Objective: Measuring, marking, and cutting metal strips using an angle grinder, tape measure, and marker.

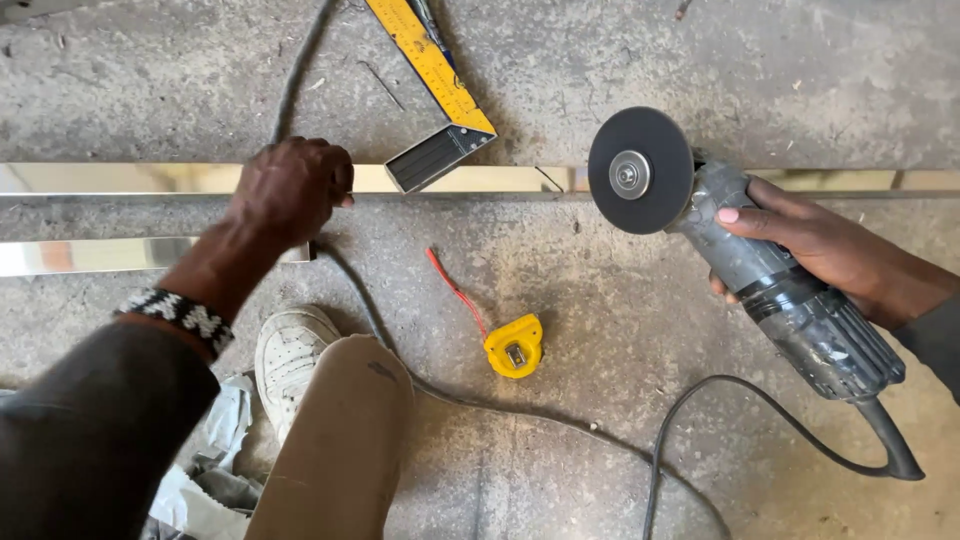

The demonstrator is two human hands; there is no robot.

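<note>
Polished metal bar (470, 180) lay across the concrete floor (600, 320), pinned by one hand while the other gripped a grinder.

Left hand (290, 190) pressed down on the bar, fingers curled over its far edge, beside a yellow square (435, 70) whose dark stock rested on the bar. Right hand (810, 245) had its fingers wrapped tight round the grey angle grinder (770, 270), its dark disc (640, 170) overlapping the bar. A yellow tape measure (514, 346) sat on the floor nearer the person, close to a white shoe (290, 355) and a black cord (700, 400).
</note>
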